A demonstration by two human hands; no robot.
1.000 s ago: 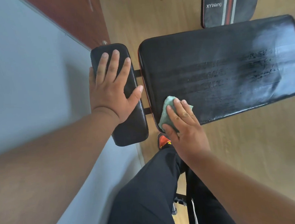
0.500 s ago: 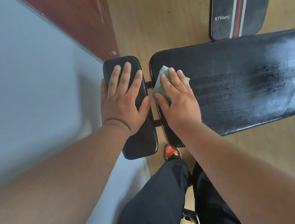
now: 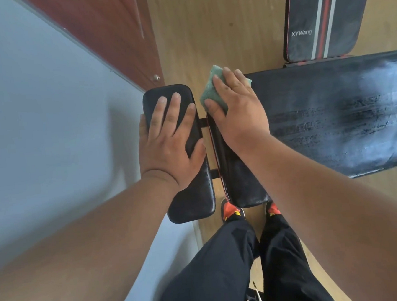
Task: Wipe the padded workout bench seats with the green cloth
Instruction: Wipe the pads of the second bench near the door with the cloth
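**Wooden floor, bench pads, cloth at the far corner**

Wooden flooring (image 3: 206, 26) runs beneath the equipment, with a pale wall (image 3: 35, 115) on the left and a reddish-brown door (image 3: 102, 27) beyond it.

1. Green cloth (image 3: 211, 87): folded, lying at the far left corner of the large bench pad (image 3: 320, 117), partly overhanging the pad's left edge.
2. Right hand (image 3: 234, 107): lies flat on top of the cloth, fingers extended and close together, pressing it down onto the pad. The thumb rests against the cloth's near edge. Nothing is pinched or gripped.
3. Large bench pad: black, padded, extending to the right. Its surface carries pale, dusty streaks and a worn striped pattern toward the right side.
4. Small bench pad (image 3: 191, 198): black, just beside the large pad on the left, joined to it by dark brackets.
5. Left hand (image 3: 168, 140): rests palm down on the small pad, fingers straight and spread, holding nothing.
6. Striped pad (image 3: 324, 14): lies beyond the large pad, marked "XYWang".
7. Lower frame: black trousers (image 3: 214, 268) and red-and-orange shoes (image 3: 230, 210) stand near the pads' near ends.
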